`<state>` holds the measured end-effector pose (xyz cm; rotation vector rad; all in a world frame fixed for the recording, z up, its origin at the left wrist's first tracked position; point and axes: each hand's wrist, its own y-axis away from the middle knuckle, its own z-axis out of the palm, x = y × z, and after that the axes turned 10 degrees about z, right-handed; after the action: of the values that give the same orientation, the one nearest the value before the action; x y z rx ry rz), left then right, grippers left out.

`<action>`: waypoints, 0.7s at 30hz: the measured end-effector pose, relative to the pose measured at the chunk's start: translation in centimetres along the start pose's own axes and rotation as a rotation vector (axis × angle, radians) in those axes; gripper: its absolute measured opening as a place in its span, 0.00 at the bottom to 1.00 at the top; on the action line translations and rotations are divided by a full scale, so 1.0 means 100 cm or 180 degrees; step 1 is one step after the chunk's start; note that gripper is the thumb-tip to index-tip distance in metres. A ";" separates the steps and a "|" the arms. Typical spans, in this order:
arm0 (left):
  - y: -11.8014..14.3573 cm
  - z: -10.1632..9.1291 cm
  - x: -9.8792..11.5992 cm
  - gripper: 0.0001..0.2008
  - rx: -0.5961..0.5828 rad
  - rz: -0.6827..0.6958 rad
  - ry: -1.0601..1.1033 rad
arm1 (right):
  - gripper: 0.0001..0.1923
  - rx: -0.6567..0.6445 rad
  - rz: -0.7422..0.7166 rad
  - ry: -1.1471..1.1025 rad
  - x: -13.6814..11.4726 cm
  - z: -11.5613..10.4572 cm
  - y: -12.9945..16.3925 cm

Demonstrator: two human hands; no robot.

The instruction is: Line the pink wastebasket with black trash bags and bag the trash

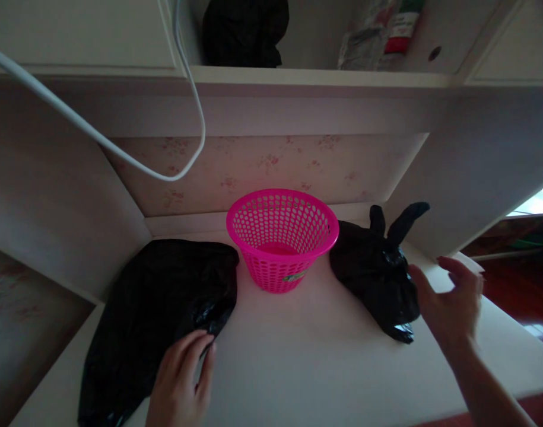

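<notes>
A large black plastic bag (164,302) lies at the left of the white surface. At its lower right edge, my left hand (182,370) has its fingers curled, with a bit of the bag between thumb and fingertips. A smaller black plastic bag (369,276) with knotted, ear-like handles sits at the right. Beside it my right hand (451,302) is open, thumb and fingers apart, its thumb close to or touching the bag's side; I cannot tell which. Between the two bags stands a bright pink perforated basket (271,267), upright, with a small green label.
The white surface (271,367) is boxed in by side panels and a flowered back wall (271,166). A white cable (133,163) hangs across the upper left. The shelf above holds a black bag (247,32) and a red, white and green container (402,29).
</notes>
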<state>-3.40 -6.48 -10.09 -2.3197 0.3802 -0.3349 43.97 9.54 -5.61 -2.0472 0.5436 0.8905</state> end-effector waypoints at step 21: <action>0.031 -0.042 -0.026 0.20 -0.0471 -0.1726 0.1468 | 0.36 -0.4852 0.2985 -0.1940 -0.069 0.044 0.208</action>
<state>-7.74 -10.33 -9.81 -2.4492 -0.0208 -1.1504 24.37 1.71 -12.87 -2.3861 0.4865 3.0658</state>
